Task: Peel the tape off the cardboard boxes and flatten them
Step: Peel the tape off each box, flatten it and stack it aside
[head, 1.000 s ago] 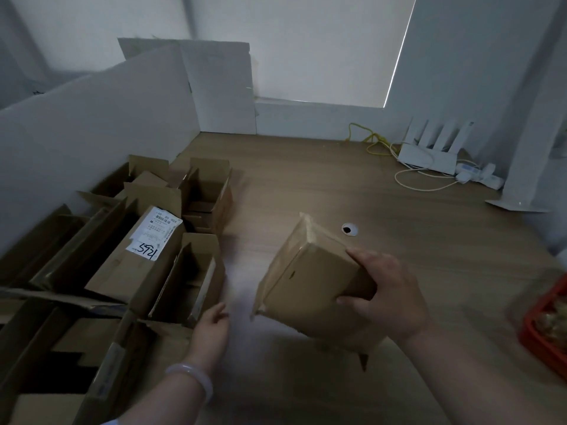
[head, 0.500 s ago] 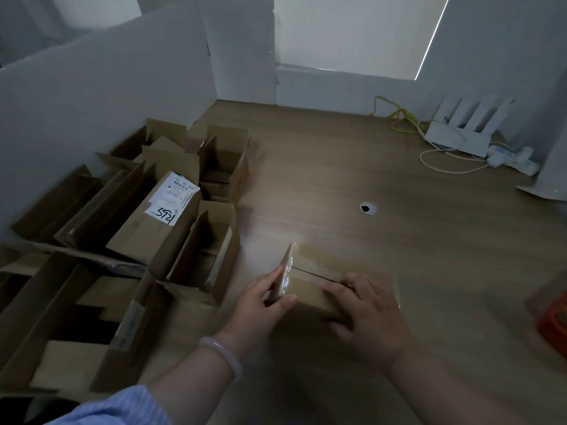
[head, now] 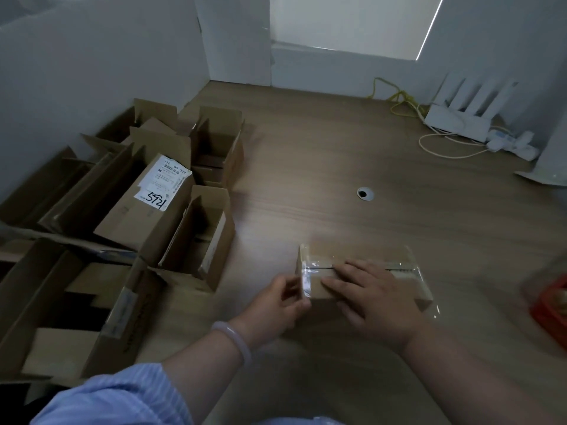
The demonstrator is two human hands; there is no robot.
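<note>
Low in the frame's centre, the left hand point(head: 276, 305) pinches the taped left end of the small box point(head: 411, 280) with curled fingers; the right hand point(head: 374, 299) rests flat, fingers straight, on its top. Farther left, opened boxes point(head: 147, 216) crowd the surface point(head: 306, 148).

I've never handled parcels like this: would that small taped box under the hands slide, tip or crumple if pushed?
The small taped box lies low and flat on the smooth desk, so it would probably slide rather than tip. Its edges look square under the flat right hand, so likely fairly stiff. The glossy tape may feel slippery.
</note>
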